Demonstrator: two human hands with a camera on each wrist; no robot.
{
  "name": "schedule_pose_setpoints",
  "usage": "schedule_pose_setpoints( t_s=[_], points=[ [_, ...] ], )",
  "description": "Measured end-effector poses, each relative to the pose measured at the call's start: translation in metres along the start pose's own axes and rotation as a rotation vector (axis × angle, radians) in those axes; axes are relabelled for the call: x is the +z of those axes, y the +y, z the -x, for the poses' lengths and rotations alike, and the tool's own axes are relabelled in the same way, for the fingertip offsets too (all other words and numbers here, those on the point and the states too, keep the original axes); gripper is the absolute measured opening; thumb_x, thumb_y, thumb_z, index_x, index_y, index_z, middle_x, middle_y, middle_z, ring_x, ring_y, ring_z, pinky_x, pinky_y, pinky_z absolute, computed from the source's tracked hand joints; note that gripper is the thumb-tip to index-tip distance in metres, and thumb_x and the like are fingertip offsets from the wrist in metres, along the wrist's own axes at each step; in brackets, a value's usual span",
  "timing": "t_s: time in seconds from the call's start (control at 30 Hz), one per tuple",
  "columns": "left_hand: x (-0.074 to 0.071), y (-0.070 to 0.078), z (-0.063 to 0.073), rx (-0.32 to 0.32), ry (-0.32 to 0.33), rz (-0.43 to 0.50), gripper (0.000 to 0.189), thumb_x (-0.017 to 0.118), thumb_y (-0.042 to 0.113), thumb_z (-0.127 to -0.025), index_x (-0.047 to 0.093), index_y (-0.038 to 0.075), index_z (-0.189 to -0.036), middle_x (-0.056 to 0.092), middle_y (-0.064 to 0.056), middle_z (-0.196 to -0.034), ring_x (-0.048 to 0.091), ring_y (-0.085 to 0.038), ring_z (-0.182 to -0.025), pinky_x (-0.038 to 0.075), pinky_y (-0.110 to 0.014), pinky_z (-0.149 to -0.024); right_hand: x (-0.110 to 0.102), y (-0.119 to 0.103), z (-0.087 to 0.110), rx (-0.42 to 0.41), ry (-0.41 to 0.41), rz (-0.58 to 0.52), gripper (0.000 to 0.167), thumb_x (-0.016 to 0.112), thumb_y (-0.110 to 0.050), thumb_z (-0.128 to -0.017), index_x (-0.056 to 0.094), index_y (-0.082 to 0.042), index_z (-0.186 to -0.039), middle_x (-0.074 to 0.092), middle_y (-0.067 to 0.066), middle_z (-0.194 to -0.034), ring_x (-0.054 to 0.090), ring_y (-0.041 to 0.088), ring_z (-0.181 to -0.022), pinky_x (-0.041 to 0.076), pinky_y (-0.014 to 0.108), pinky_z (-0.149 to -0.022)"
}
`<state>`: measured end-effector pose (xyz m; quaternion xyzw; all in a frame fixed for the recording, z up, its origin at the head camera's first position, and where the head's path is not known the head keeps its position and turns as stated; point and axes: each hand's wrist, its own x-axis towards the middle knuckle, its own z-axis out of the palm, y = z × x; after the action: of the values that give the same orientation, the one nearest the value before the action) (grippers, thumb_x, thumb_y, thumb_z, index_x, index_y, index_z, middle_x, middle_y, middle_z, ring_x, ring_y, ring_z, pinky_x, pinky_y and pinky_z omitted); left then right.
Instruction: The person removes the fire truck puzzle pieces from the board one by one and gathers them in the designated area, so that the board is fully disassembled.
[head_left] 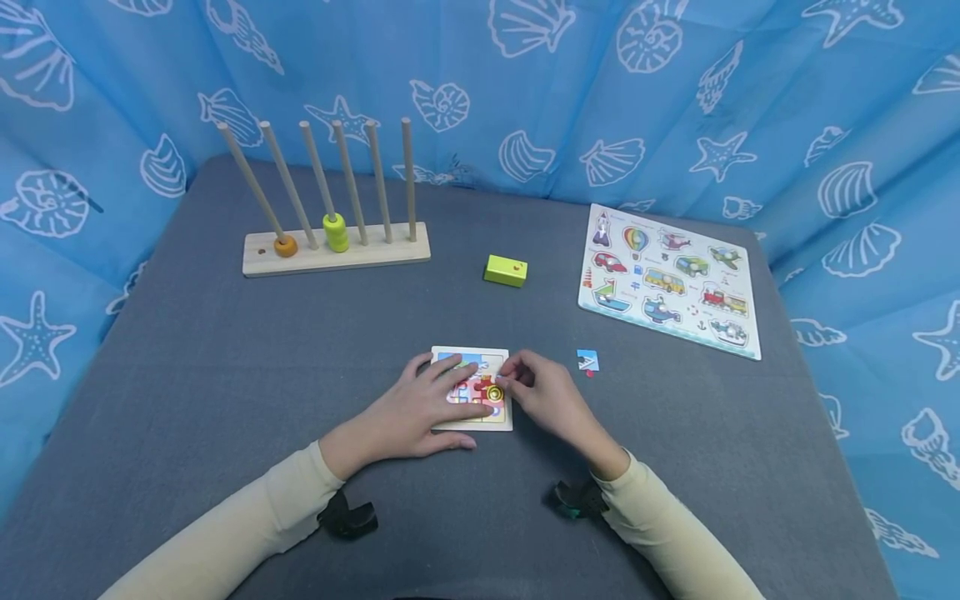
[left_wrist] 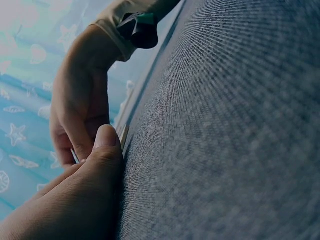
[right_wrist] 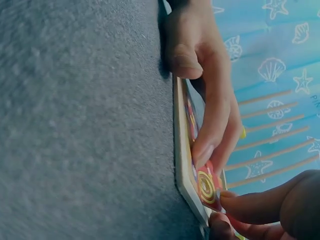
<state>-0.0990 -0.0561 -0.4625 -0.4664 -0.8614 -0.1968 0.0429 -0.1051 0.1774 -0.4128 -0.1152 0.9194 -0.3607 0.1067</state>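
A small wooden jigsaw tray (head_left: 480,426) lies flat on the grey table, with coloured pieces inside it. My left hand (head_left: 420,408) rests over its left side, fingers spread across the picture and thumb along the near edge. At the tray's right edge, my right hand (head_left: 551,400) pinches a thin jigsaw piece between thumb and forefinger; the fingers hide most of it. Close by those fingertips is a red jigsaw piece with yellow rings (right_wrist: 206,187). A loose blue-and-white jigsaw piece (head_left: 588,359) lies right of the tray, with a small red bit (head_left: 589,374) beside it.
Behind, at the left, a wooden peg stand (head_left: 337,258) bears an orange bead (head_left: 286,246) and green beads (head_left: 336,233). A yellow-green block (head_left: 506,271) lies beyond the tray. A vehicle puzzle board (head_left: 667,279) is at the right. Blue shell-print curtains (head_left: 570,108) surround the table.
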Motion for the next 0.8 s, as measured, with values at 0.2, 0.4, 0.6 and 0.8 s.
schedule_pose_setpoints(
  t_s=[0.2,0.4,0.6,0.8],
  points=[
    [0.0026,-0.0012,0.0008,0.003,0.006,0.011,0.049,0.048,0.062,-0.091,0.052,0.041,-0.136,0.039,-0.007,-0.150,0.033,-0.031,-0.138,0.027,-0.064,-0.102,0.0015,0.0008,-0.0002,0.007,0.003,-0.023,0.008,0.068,-0.012,-0.089,0.063,-0.009,-0.094,0.060,0.002,-0.081,0.050,0.012,-0.069,0.040,0.024,-0.059],
    [0.0039,-0.0016,0.0008,-0.003,-0.001,0.005,0.050,0.046,0.063,-0.091,0.052,0.042,-0.136,0.039,-0.007,-0.150,0.033,-0.031,-0.139,0.027,-0.064,-0.102,0.0023,0.0008,-0.0003,0.008,0.009,-0.023,0.006,0.067,-0.012,-0.089,0.065,-0.011,-0.095,0.061,0.000,-0.082,0.052,0.012,-0.070,0.041,0.024,-0.060],
    [0.0047,-0.0014,0.0008,-0.008,-0.006,-0.005,0.049,0.046,0.063,-0.092,0.051,0.042,-0.136,0.038,-0.006,-0.151,0.032,-0.031,-0.139,0.024,-0.063,-0.105,0.0026,0.0031,-0.0009,0.031,0.006,-0.047,0.004,0.066,-0.013,-0.090,0.065,-0.012,-0.094,0.061,0.000,-0.082,0.052,0.013,-0.070,0.042,0.025,-0.060],
    [0.0031,0.0004,-0.0003,-0.009,-0.009,-0.009,0.049,0.048,0.061,-0.092,0.052,0.041,-0.136,0.038,-0.007,-0.151,0.032,-0.031,-0.139,0.023,-0.064,-0.105,0.0012,0.0037,-0.0022,0.034,0.003,-0.055,0.005,0.068,-0.014,-0.089,0.066,-0.011,-0.093,0.061,0.000,-0.081,0.052,0.013,-0.070,0.041,0.025,-0.059]
  ],
)
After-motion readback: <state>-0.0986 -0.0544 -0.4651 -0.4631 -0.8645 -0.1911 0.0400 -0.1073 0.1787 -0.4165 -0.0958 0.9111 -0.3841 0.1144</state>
